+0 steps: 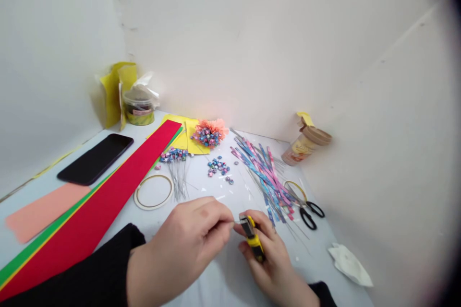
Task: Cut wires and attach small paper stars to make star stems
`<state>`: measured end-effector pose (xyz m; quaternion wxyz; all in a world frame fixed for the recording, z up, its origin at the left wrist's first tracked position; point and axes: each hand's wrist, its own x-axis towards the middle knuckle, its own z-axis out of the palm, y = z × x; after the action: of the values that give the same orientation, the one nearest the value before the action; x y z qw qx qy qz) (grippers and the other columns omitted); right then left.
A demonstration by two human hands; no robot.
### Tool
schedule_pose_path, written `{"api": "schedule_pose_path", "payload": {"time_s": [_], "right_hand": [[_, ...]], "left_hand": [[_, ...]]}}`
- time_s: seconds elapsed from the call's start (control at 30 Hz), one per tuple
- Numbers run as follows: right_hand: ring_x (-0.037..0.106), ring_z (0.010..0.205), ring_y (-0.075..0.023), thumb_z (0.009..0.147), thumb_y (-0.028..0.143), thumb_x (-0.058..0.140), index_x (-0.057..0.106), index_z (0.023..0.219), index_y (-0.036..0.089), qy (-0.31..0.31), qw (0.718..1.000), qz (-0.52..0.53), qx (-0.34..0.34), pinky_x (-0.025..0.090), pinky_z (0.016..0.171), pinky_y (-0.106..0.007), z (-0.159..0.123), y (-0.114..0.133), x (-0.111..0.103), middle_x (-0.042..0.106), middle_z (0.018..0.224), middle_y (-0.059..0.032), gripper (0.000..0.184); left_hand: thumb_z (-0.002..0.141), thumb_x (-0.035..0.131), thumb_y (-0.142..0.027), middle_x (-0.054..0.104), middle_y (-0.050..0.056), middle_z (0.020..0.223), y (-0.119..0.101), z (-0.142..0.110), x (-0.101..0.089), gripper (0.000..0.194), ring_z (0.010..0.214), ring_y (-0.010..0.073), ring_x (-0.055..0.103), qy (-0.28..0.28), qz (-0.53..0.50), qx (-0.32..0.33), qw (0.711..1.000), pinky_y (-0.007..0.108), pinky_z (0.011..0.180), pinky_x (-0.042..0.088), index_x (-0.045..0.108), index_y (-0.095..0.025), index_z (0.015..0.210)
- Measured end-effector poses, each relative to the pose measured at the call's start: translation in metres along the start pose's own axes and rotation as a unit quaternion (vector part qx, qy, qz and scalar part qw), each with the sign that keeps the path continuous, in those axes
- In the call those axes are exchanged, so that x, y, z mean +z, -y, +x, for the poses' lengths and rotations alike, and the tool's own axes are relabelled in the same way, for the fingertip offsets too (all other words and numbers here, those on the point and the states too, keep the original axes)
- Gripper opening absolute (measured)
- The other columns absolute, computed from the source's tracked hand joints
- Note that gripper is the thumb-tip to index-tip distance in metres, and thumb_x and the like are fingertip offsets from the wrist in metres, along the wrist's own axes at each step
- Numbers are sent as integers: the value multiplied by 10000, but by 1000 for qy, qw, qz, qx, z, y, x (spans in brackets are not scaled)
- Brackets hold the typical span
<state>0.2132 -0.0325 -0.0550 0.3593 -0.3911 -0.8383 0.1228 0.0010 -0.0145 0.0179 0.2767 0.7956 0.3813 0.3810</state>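
Note:
My right hand is wrapped around pliers with yellow and black handles, their metal jaws turned up and to the left. My left hand pinches a thin wire, which reaches across to the plier jaws. Whether the jaws grip its end is too small to make out. Just beyond the hands lie loose folded paper stars in blue and pink. To their left, a bunch of stars on wire stems rests on the table. Behind sits a coral paper flower with star beads at its centre.
Patterned paper strips and wires spread at the right, near black-handled scissors, a tilted paper cup and a crumpled tissue. Leftward are a tape roll, red paper, a phone and a plastic tub. Walls border the table.

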Motion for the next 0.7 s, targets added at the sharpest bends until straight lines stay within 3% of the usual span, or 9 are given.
{"api": "schedule_pose_path", "payload": {"time_s": [0.13,0.3,0.43,0.5,0.6,0.7], "right_hand": [[546,1091,-221,843,89,445,540,1139,229,27,999,34,-1,513,872,-353,3,2,-4,554,1118,-97,340],[445,1238,-256,879,207,490,489,1234,201,31,999,20,11,471,953,-398,1,-4,-2,441,1317,-138,355],[547,1074,-247,844,186,538,580,990,200,-19,996,-59,60,509,868,-400,0,-13,6,544,1132,-119,152],[555,1027,-254,801,157,595,582,937,185,8,994,-95,59,507,857,-422,1,-15,9,566,1109,-119,139],[561,994,-265,728,174,717,575,969,161,86,988,-124,44,510,837,-438,5,-12,13,592,1121,-126,281],[588,932,-272,640,304,812,563,1000,147,142,980,-139,25,526,775,-431,8,-10,16,625,1078,-133,465]], "left_hand": [[864,500,-114,603,-40,714,0,0,0,124,629,76,556,0,10,12,1000,158,595,432,573,-203,816],[880,494,-132,593,-40,713,1,-1,0,116,627,81,553,-5,40,20,999,167,607,432,571,-207,835],[896,467,-134,600,-29,734,6,-1,1,112,680,100,581,-13,89,53,995,195,646,445,553,-203,873],[897,456,-122,613,-9,763,12,-2,4,115,718,125,595,-19,138,87,986,229,672,457,544,-192,920],[890,422,-89,623,27,770,25,-3,11,170,722,166,604,-17,239,159,958,274,657,472,540,-167,986],[892,377,-78,619,33,751,41,-4,21,197,695,177,605,20,290,162,943,281,623,482,542,-171,945]]}}
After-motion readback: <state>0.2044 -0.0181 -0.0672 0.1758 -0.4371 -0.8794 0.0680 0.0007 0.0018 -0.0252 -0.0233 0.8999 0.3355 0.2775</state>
